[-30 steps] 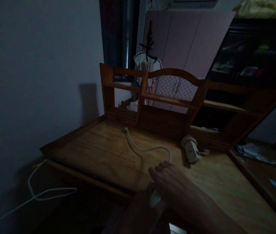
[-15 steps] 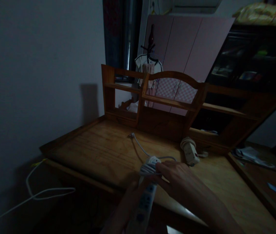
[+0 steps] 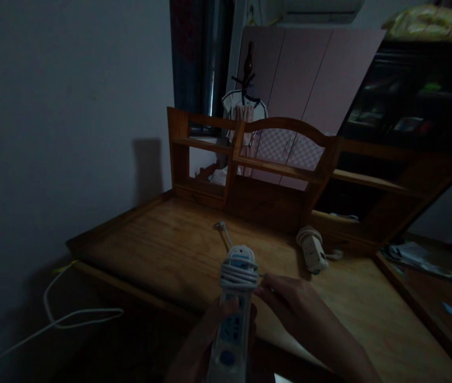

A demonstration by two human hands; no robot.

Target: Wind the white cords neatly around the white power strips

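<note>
The room is dim. My left hand (image 3: 205,346) grips a white power strip (image 3: 231,314) from below and holds it upright over the near edge of the wooden desk (image 3: 162,250). Its white cord (image 3: 238,274) is coiled several turns round the strip's upper end. My right hand (image 3: 289,306) is closed, pinching the cord just right of the coils. The cord's loose end with the plug (image 3: 221,227) lies on the desk beyond the strip.
A second white power strip (image 3: 312,249) with its cord wound up lies by the wooden shelf unit (image 3: 273,159) at the desk's back. Another white cable (image 3: 62,316) loops on the dark floor at left. Papers (image 3: 413,252) lie on a side surface at right.
The power strip has come up from low under my hands to upright. More cord is wound round it, and the plug end has been drawn nearer across the desk.
</note>
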